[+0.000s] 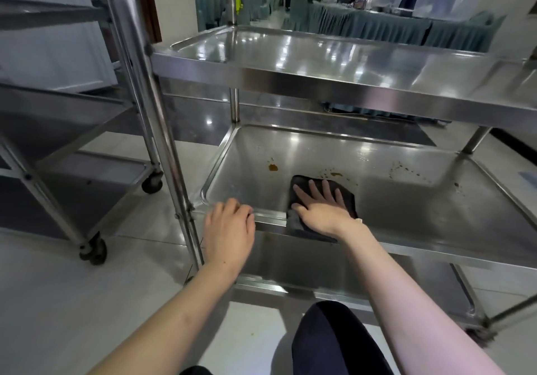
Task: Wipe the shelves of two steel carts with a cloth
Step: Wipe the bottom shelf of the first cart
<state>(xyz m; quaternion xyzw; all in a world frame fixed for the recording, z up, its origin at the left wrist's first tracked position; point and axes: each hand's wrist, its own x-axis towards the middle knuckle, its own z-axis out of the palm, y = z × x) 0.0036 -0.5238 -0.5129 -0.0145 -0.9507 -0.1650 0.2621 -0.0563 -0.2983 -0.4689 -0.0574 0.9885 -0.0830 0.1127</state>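
Right hand (321, 210): fingers flat, spread, pressing dark cloth (347, 197) on middle shelf (421, 200).
Left hand (229, 229): fingers curled over shelf's near rim, gripping it.
Stains (273, 167): brown, just beyond cloth.

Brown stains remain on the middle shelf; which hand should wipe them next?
The right hand: it presses flat on the dark cloth, just short of the brown stains. The left hand only grips the shelf's front rim.

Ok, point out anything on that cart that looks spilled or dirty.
The middle shelf carries brown splatter: one blob left of the cloth, a smear just beyond it, and specks to the right. The right hand presses the cloth short of them.
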